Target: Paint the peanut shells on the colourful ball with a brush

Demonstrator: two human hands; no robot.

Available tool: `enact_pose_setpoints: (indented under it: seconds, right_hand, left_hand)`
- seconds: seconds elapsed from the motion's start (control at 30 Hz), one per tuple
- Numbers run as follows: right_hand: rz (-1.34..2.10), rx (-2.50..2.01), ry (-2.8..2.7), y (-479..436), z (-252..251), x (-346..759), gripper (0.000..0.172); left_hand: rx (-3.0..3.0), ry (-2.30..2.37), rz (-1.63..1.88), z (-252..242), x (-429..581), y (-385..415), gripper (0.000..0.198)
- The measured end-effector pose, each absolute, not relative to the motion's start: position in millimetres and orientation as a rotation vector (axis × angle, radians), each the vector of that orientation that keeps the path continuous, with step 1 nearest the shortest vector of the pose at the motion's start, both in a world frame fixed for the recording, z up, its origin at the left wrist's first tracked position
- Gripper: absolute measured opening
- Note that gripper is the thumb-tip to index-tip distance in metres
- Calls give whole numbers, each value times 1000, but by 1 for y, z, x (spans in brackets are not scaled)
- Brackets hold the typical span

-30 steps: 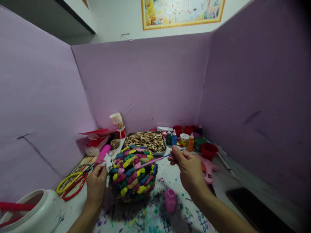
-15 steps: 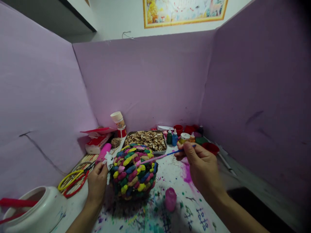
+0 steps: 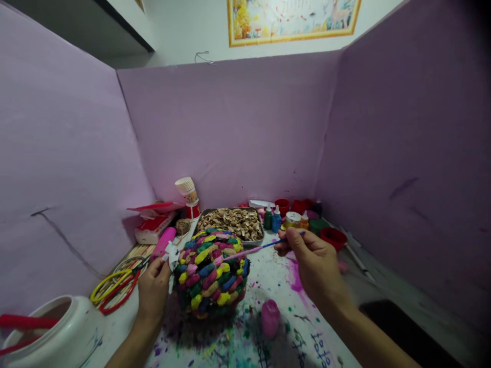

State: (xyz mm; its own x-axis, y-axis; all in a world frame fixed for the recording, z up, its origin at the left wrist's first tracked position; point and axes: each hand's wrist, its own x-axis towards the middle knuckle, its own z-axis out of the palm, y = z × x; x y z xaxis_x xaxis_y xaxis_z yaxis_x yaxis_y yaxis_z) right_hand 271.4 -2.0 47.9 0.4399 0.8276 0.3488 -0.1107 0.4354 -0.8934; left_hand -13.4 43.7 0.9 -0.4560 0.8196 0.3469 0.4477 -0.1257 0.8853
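A round ball covered in peanut-shell-like pieces (image 3: 213, 273), painted yellow, green, pink, blue and black, stands on the paint-spattered table. My right hand (image 3: 312, 260) pinches a thin paintbrush (image 3: 249, 251) near its blue end. The brush's pink tip touches the front of the ball. At the ball's left side my left hand (image 3: 154, 289) is closed on a crumpled white tissue (image 3: 172, 255), which lies against the ball. In front, to the right, is a small pink bottle or pot (image 3: 270, 319).
Behind the ball sits a metal tray of shells (image 3: 232, 222). Paint bottles (image 3: 276, 220) and a red bowl (image 3: 333, 238) stand at the back right. Scissors (image 3: 118, 286) and a white pot (image 3: 57, 329) are on the left. A dark flat object (image 3: 406, 332) lies at right.
My right hand has shifted slightly left and down with the brush, whose tip stays on the ball. My left hand holds nearly the same place.
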Motion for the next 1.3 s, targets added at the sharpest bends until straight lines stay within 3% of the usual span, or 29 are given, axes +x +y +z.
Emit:
enact_pose_setpoints:
  seconds: [0.67, 0.87, 1.3]
  right_hand:
    - [611, -949, -1014, -11, 48, 262, 32]
    - [355, -908, -1155, -23, 58, 262, 20]
    - [-5, -780, -1402, -46, 69, 258, 18]
  left_hand:
    - [1420, 1831, 1584, 4, -12, 41, 31]
    - [1384, 1809, 1577, 14, -5, 34, 31]
    - [1372, 1794, 1601, 18, 1, 30, 31]
